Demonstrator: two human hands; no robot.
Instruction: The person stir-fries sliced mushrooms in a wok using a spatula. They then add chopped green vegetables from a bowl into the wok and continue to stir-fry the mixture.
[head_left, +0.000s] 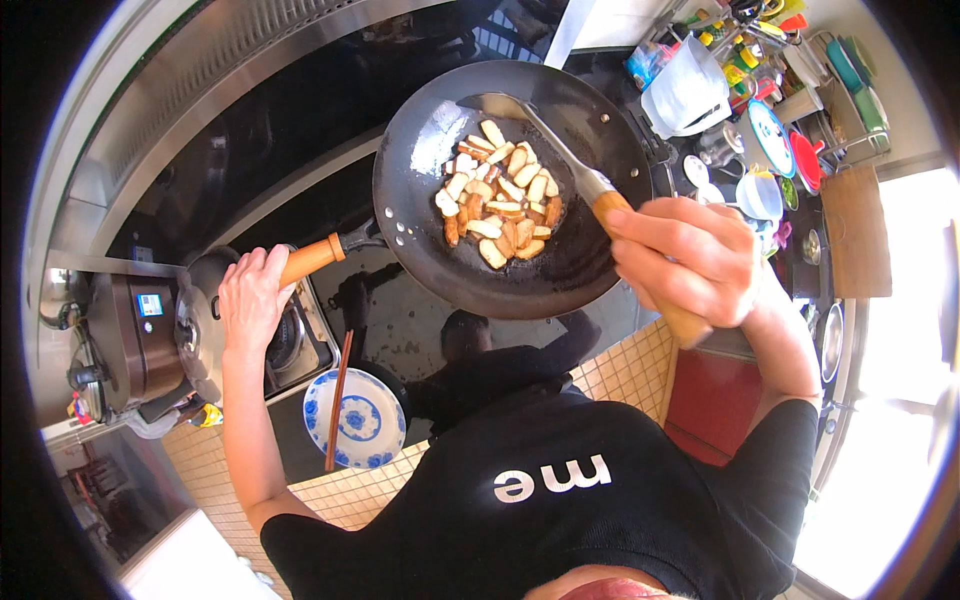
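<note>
A dark wok (450, 262) with browned, pale-sided chunks of food (510, 191) heaped in its middle sits before me. My left hand (255, 296) grips the end of the wok's wooden handle (311, 260). In my right hand (686, 259) is the wooden handle of a metal spatula (559, 142); its blade rests or hovers inside the wok's far wall, beyond the food. Below the wok handle, a blue-and-white patterned plate (382, 424) lies on the counter, with a pair of wooden chopsticks (339, 401) across its left side.
A lidded pot (199, 337) stands left, beside a gas burner (285, 341) and a brown appliance (135, 337). At right are a translucent pitcher (686, 90), a metal kettle (721, 142), bowls, racked bottles and an upright wooden cutting board (856, 232). A range hood (202, 75) arches beyond the wok.
</note>
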